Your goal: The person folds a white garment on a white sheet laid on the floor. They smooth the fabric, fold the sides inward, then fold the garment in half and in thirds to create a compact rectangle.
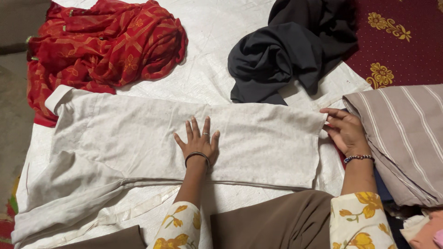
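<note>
Here we press our left hand (197, 142) flat, fingers spread, on the soft, light off-white kurta (258, 138); right hand (346, 131) pinches its edge, the best hold.

The cream garment (138, 138) under my left hand (197, 142) was matt, finely speckled cotton-like cloth. The white sheet (217, 37) beneath looked coarse, creased and woven. The red cloth (106, 46) was thin and printed, the black cloth (286, 50) soft and dull, the striped fabric (406, 133) smooth.
</note>
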